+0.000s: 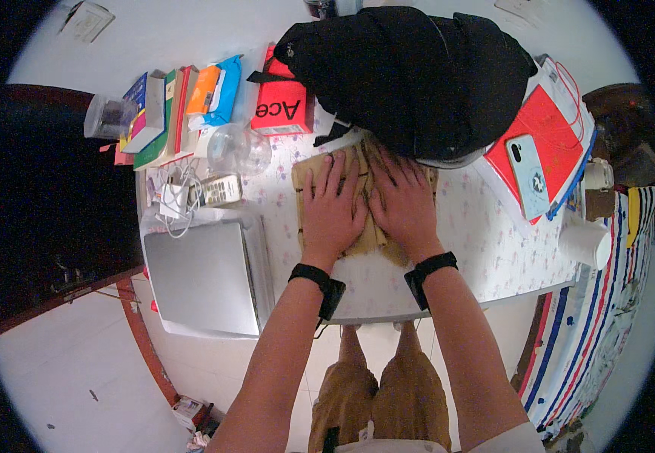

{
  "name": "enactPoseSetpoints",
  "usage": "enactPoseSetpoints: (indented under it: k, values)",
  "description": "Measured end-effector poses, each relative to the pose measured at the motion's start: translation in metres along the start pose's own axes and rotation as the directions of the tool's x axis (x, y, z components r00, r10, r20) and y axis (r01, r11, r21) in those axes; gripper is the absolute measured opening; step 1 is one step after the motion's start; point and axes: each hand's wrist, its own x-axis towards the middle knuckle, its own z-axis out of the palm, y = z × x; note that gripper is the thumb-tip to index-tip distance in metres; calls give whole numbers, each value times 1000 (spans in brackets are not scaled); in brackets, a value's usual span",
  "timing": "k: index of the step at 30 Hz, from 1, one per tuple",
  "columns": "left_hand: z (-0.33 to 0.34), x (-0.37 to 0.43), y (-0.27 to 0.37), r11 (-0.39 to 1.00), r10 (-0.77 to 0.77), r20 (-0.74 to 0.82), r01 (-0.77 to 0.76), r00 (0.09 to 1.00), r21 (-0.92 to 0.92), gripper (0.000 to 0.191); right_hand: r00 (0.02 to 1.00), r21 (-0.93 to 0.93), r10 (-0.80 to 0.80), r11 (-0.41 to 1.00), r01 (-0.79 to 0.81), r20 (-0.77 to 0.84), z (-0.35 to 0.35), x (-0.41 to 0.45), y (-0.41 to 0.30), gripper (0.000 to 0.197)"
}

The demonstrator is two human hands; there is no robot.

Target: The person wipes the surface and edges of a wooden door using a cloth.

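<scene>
A tan cloth (368, 240) with thin dark stripes lies on the table, creased down its middle. My left hand (330, 206) rests palm down on its left half, fingers spread and pointing away from me. On the right half, my right hand (404, 198) presses flat in the same way, thumb near the centre crease. Both hands touch the cloth without gripping it, and they hide much of it. Each wrist wears a black band. Just beyond the fingertips sits a large black fabric bag (412, 79) with loose straps, close against the cloth's far edge.
Leftward are a silver laptop (203, 277), a white charger (173, 199), a remote control (223, 189), clear plastic cups (237, 150), upright books (155, 113) and a red box (283, 110). Rightward, a phone (526, 175) lies on a red folder (554, 130) near a paper cup (585, 243).
</scene>
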Motion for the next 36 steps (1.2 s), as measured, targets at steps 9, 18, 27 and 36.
enactPoseSetpoints:
  k: [9, 18, 27, 36]
  values:
    - [-24, -61, 21, 999, -32, 91, 30, 995, 29, 67, 991, -17, -37, 999, 40, 132, -29, -73, 5, 63]
    - [-43, -135, 42, 1000, 1, 215, 1, 977, -9, 71, 962, 24, -33, 999, 28, 270, -66, -138, -17, 64]
    - [-34, -97, 44, 998, -54, 240, 57, 969, -2, 68, 974, 27, 32, 999, -38, 224, -47, -92, -32, 63]
    - [-18, -36, 20, 995, -84, 119, 90, 989, -49, 66, 982, -45, 58, 998, -50, 180, -15, -29, -23, 62]
